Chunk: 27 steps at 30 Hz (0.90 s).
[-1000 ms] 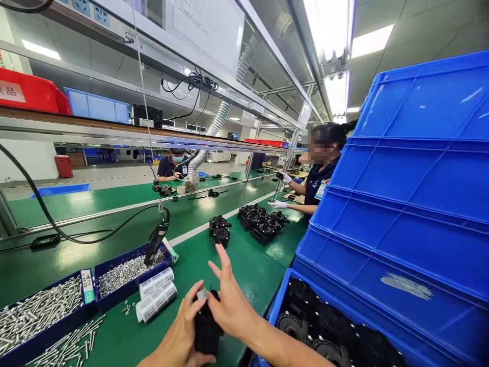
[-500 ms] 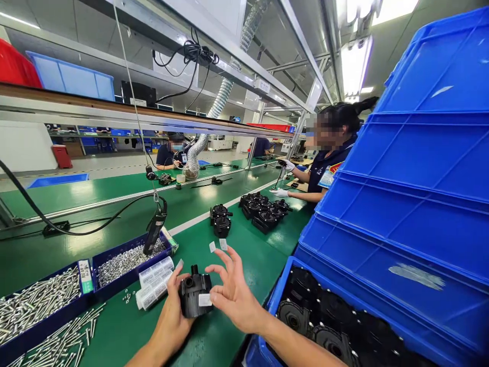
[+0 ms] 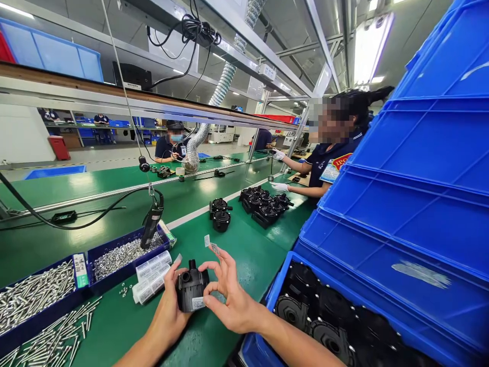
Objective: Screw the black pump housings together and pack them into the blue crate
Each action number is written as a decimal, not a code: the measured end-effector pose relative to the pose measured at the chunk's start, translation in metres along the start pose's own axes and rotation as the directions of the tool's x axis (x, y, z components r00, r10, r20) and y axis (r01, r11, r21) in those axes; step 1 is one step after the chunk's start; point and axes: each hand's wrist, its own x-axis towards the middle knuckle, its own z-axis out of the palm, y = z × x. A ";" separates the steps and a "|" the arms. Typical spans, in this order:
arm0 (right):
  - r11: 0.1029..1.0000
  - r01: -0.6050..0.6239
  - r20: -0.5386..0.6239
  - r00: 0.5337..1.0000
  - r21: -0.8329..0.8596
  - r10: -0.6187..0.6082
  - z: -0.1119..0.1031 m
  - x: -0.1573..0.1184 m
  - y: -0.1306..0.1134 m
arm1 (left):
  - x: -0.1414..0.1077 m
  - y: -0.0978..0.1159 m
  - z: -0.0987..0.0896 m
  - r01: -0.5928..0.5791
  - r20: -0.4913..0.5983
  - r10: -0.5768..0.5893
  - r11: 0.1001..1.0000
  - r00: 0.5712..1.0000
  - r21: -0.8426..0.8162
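My left hand (image 3: 171,300) is closed around a black pump-like housing (image 3: 192,283) with a short pipe pointing up. A small clear-white piece (image 3: 179,258) sticks up at a left fingertip. My right hand (image 3: 233,300) pinches the right end of a white printed label (image 3: 197,304), which lies against the lower front of the housing. Whether its whole back touches cannot be seen. Two more small labels (image 3: 207,240) cling to raised fingertips of my right hand. Left of the housing, rolls of white labels (image 3: 153,278) lie on the green bench (image 3: 191,336).
Bins of screws (image 3: 38,293) and nuts (image 3: 126,255) stand left, with loose screws (image 3: 64,331) in front. A power screwdriver (image 3: 152,224) hangs over the nuts. Black housings (image 3: 263,204) stand ahead. Stacked blue crates (image 3: 397,214) rise right. A gloved co-worker (image 3: 332,158) works beyond.
The label in my right hand has turned and now lies along the housing's front, its print showing. Both hands and the housing sit slightly further left in view. The co-worker's hands have shifted.
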 end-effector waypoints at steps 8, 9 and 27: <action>0.993 -0.012 0.001 1.000 -0.114 0.012 0.001 0.000 -0.005 | -0.001 0.000 0.002 0.002 -0.011 -0.002 0.999 1.000 -0.042; 0.991 -0.011 0.002 1.000 -0.131 0.011 0.002 0.000 -0.007 | -0.001 0.000 0.002 0.001 -0.014 -0.001 0.999 1.000 -0.043; 0.997 -0.078 -0.118 0.990 0.012 0.079 0.006 0.003 -0.018 | -0.002 -0.008 0.000 -0.004 0.009 0.004 1.000 1.000 -0.014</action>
